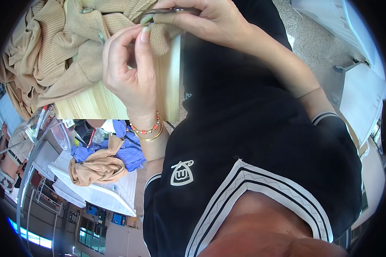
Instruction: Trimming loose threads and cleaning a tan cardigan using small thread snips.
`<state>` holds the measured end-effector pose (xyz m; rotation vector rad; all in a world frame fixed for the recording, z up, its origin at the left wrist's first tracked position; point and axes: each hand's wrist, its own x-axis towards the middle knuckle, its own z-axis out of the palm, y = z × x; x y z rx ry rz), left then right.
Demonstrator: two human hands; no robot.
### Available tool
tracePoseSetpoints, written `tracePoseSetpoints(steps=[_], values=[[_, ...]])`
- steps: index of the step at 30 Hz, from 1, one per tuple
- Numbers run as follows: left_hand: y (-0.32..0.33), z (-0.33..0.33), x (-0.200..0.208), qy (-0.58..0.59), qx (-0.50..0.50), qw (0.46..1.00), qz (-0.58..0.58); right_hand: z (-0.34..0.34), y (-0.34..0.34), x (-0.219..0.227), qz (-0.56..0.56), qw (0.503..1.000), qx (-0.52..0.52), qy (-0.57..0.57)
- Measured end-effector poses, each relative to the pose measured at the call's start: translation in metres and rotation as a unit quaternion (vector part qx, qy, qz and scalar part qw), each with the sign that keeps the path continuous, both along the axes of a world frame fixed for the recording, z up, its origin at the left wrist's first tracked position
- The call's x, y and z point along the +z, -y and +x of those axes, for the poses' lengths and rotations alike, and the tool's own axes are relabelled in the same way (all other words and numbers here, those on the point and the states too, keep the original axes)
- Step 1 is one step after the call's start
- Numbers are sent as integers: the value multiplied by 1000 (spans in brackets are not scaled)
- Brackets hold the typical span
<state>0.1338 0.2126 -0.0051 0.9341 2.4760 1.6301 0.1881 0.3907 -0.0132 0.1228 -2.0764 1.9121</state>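
A beige ribbed-knit cardigan (pixel 68 55) with greenish buttons lies bunched on a pale wooden tabletop (pixel 169 81). My left hand (pixel 131 68), with bracelets at its wrist, pinches the knit's edge between thumb and finger, right beside a green button (pixel 147 19). Close above, my right hand (pixel 214 21) is closed on slim metal thread snips (pixel 173 10), their tip pointing left over the fabric near that button. Tan tape or a finger cover wraps one right fingertip. The cutting ends are partly hidden, and I cannot make out any thread.
Below the tabletop's edge, a white plastic bin (pixel 124 195) carries another beige knit piece (pixel 98 167) and blue cloth (pixel 131 147). A clear container and red pens stand at the left. Another person (pixel 13 158) is at the far left. White panels (pixel 358 98) stand at the right.
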Motion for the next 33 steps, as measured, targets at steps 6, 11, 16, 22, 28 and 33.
tracePoseSetpoints(steps=[6, 11, 16, 22, 28, 33], values=[[-4, -2, -3, 57, 0, 995, 87, 0, -1, 12, 167, 986, -9, 9], [-9, -1, -3, 98, -9, 988, 118, 3, -7, 3, 13, 997, 37, 66], [-10, -2, -6, 109, 12, 984, 140, 12, -14, 19, 191, 978, -45, -70], [-10, -2, -6, 101, 11, 987, 126, 15, -17, 38, 370, 927, -48, -37], [-11, -3, -9, 72, 2, 989, 132, 14, -16, 41, 350, 936, -32, 5], [-12, -4, -13, 30, -6, 990, 135, 13, -13, 46, 350, 936, -34, 18]])
